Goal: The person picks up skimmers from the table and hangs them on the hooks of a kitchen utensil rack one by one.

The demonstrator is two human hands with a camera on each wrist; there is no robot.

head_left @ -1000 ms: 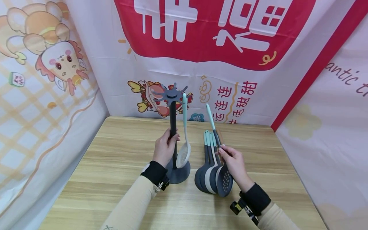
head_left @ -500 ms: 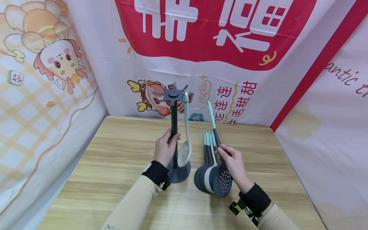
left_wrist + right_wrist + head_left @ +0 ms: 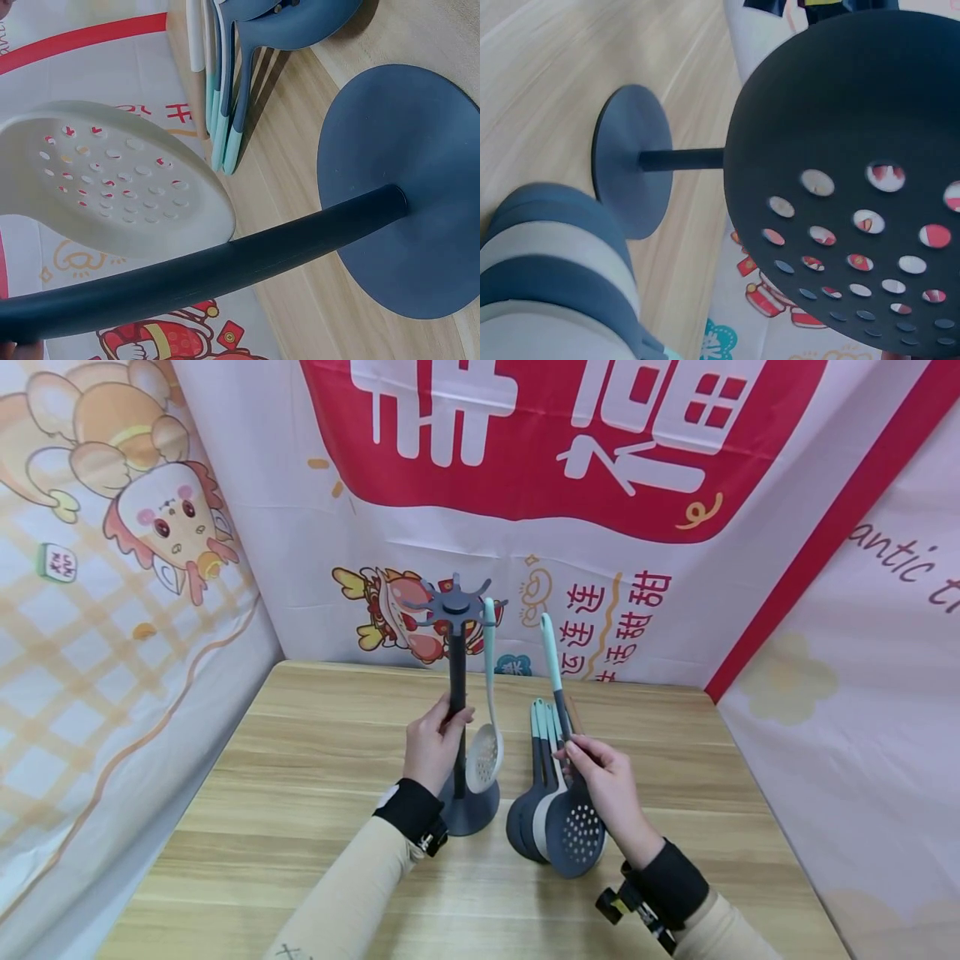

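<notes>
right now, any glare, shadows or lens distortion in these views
Head: pale sheen on the tabletop toward the front; left wrist: shadow streaks beside the utensil row, and the stand's pole looks slightly bowed, likely lens distortion; right wrist: the dark perforated skimmer looms very close, cut off by the frame edge.

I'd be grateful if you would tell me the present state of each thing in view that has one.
Stand: upright on the table
White skimmer: hanging from the stand
Dark skimmer: held, tilted
Other utensils: bunched together on the table
Left grip: curled round the stand
Right grip: pinching the dark skimmer
Wristbands: worn, one on each wrist
</notes>
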